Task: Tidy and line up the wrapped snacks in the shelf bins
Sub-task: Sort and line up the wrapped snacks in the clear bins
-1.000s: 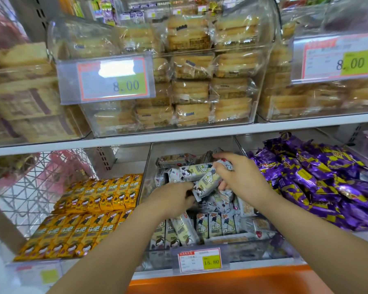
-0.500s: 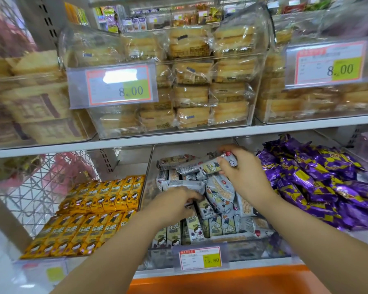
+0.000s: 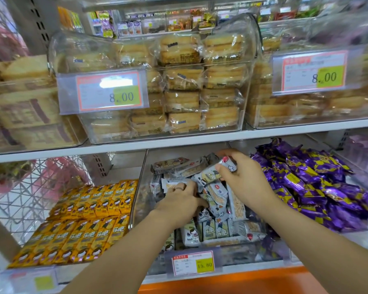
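Lower shelf, middle clear bin (image 3: 139, 187): grey-white wrapped snacks (image 3: 220, 197), jumbled in the middle and back. A front row (image 3: 208, 230) of them stands upright behind the bin's front wall. 15.80 price tag (image 3: 192, 263) is clipped on that front.

Both hands are inside this bin. Right hand (image 3: 245, 180) is at the back right, fingers and thumb pinched around a raised packet (image 3: 210, 174) held slantwise above the pile. Left hand (image 3: 179, 201) is lower, at centre-left, fingers curled down onto a flat packet (image 3: 171, 183) lying on top of the heap; ring on one finger. The hands are apart, with loose packets between them.

Left of the bin wall: yellow snacks (image 3: 89, 217) laid in neat flat rows. Right bin: purple snacks (image 3: 317, 183), piled loose and heaped high.

Upper shelf, clear domed bin (image 3: 57, 49): clear-wrapped cakes (image 3: 184, 81) in stacked columns, 8.00 tag (image 3: 109, 92) on the front. The bin to its right (image 3: 306, 122) holds similar cakes behind a second 8.00 tag (image 3: 310, 73); contents are blurred. Far left upper bin also blurred, tan packs. Wire basket (image 3: 30, 194) at far left of the lower level, contents unclear.
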`<state>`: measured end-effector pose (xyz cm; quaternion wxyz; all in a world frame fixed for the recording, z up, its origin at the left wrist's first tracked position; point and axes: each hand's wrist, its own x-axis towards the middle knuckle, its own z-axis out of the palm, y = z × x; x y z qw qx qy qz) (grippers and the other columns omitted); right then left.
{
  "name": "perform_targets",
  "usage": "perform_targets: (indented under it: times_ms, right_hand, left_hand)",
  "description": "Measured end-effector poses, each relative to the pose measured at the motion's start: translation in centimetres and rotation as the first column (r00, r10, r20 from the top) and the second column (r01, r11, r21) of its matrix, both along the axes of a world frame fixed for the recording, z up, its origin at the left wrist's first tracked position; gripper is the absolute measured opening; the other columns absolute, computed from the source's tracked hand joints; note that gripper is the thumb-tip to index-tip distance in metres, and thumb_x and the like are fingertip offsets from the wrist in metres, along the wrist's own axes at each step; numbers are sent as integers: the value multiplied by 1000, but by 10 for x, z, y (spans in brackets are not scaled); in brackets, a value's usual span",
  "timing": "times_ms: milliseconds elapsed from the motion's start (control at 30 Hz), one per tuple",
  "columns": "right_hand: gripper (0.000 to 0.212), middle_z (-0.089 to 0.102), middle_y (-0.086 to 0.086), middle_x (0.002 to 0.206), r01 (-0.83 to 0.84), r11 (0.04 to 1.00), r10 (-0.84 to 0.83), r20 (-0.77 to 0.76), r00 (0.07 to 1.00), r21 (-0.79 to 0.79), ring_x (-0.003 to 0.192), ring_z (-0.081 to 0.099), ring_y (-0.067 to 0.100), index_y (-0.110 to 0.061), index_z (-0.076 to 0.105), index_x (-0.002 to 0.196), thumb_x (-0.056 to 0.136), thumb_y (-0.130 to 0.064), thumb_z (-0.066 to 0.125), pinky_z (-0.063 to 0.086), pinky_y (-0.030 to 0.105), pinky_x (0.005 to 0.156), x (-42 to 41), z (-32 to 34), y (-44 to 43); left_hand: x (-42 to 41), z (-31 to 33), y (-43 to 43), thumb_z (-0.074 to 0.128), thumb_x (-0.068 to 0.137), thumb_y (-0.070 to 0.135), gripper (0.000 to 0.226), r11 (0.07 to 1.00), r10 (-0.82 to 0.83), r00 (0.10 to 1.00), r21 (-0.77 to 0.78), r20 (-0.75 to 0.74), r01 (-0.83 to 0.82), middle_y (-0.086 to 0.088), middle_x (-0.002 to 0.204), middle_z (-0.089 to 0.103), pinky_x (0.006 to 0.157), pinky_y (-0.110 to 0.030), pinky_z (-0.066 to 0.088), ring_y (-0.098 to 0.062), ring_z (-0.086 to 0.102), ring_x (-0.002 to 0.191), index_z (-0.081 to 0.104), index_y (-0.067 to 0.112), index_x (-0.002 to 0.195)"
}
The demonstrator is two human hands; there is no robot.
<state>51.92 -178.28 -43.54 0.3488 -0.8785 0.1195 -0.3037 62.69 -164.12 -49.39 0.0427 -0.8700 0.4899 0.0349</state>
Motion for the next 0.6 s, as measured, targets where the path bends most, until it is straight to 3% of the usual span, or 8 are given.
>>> perform_targets:
  times_ms: [67,133,233,333,433,533,600]
  right_hand:
    - [14,51,-7,65,8,1000,-8,-3,1000,20,48,49,-1,-19,54,104,91,-24,58,36,13,46,-2,1,0]
    - [16,50,-1,61,25,999,-25,-26,999,24,48,47,6,-18,50,100,91,-28,59,36,17,45,-5,1,0]
    - [27,61,3,82,24,1000,-24,-52,998,12,68,59,18,-15,51,109,90,-31,60,49,36,64,-8,2,-1]
    - [26,60,-1,92,-49,999,48,-118,992,-11,73,60,20,-16,54,113,90,-29,60,44,30,68,-10,2,4]
    - [30,61,5,119,-132,987,105,-253,962,-91,88,59,19,-19,53,118,92,-34,57,43,26,73,-8,0,8]
    - [32,59,5,126,-168,975,117,-313,943,-142,67,45,7,-20,52,120,92,-35,56,33,22,66,-5,-4,10]
    - [26,63,5,118,-162,974,108,-301,947,-161,54,45,5,-22,52,114,92,-35,57,36,26,58,-4,-6,11]
  left_hand:
    - [-1,1,-2,54,94,14,48,1000,14,1000,-16,0,-14,-8,121,32,97,-57,37,-45,35,117,44,49,126]
    - [-2,9,1,57,93,22,42,999,-25,998,-38,51,27,-7,121,35,98,-48,34,-36,36,118,47,42,129]
    - [1,21,13,58,93,26,41,992,-86,996,-94,36,89,-1,123,35,92,-38,37,-27,40,112,48,40,131]
    - [-6,25,25,53,96,21,35,989,-137,988,-67,-72,132,1,130,37,89,-33,40,-22,46,112,52,32,129]
    - [-17,21,34,46,98,19,33,986,-167,975,-18,-148,166,1,135,39,89,-32,43,-17,49,106,55,29,128]
    - [-18,18,41,46,98,16,40,986,-151,965,41,-213,164,2,128,40,88,-33,46,-16,49,101,52,38,131]
    - [-20,21,44,46,98,17,40,989,-113,925,50,-364,141,2,120,43,92,-31,42,-16,47,105,53,33,134]
